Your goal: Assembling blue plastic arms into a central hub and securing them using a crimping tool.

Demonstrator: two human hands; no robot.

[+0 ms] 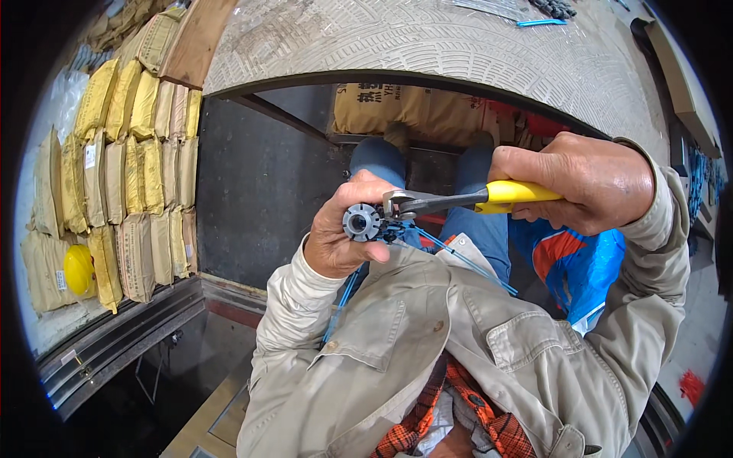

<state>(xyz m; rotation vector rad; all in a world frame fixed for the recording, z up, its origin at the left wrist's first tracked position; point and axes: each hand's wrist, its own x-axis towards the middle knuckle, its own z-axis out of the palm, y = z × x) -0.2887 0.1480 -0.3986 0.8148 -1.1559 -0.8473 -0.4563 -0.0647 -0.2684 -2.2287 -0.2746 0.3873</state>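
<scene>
a: what were the hands doing?
b: the left hand [340, 233] was closed around a small toothed metal part [361, 222], held near the chest. the right hand [584, 191] gripped yellow-handled pliers [458, 201], nose at the part's right edge.
a: which step?
b: likely tightening blue wire [458, 256] there; next called for a steady squeeze.
a: orientation?
b: the pliers' long axis ran left-right, nose pointing left; the part's bore faced up.

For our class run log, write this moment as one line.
left hand: holds round toothed metal part | right hand: yellow-handled pliers, tips at part | thin blue wires trailing
</scene>
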